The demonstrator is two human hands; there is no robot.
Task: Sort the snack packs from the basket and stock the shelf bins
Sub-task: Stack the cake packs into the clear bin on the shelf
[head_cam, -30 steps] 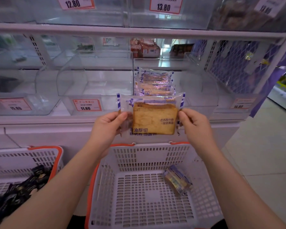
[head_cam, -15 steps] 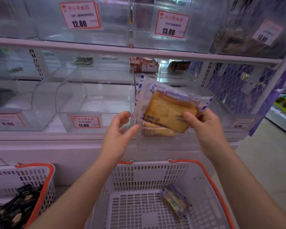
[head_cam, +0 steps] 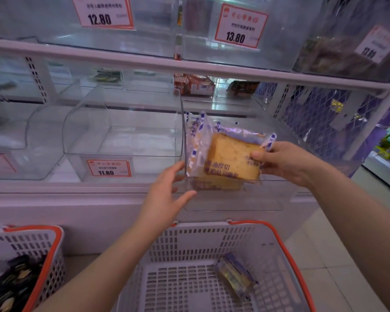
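Nearest, a white slotted basket [head_cam: 212,287] with an orange rim sits low in the middle, and one narrow snack pack [head_cam: 234,276] lies on its floor toward the right wall, long axis running from upper left to lower right. Beside it at the left edge stands a second basket [head_cam: 50,262] holding a heap of dark packs [head_cam: 11,287].

Above the middle basket the left hand [head_cam: 167,194] reaches forward with its fingers [head_cam: 178,171] spread and straight, the tips at the front left corner of a clear bin [head_cam: 234,199] on the lower shelf; it holds nothing. The right hand [head_cam: 286,163] pinches the right edge of a bread pack [head_cam: 231,161], thumb on its face and the other digits behind. That pack is held over the open top of the clear bin, tilted, its printed face toward the camera, its lower edge just at the bin's front wall. Through that wall another bread pack [head_cam: 216,184] shows, lying inside.

Left of it stands a neighbouring bin [head_cam: 122,140] with a tag [head_cam: 108,168] reading 11.80. Farther up, the upper shelf bins carry tags marked 12.80 [head_cam: 103,12] and 13.80 [head_cam: 240,27].
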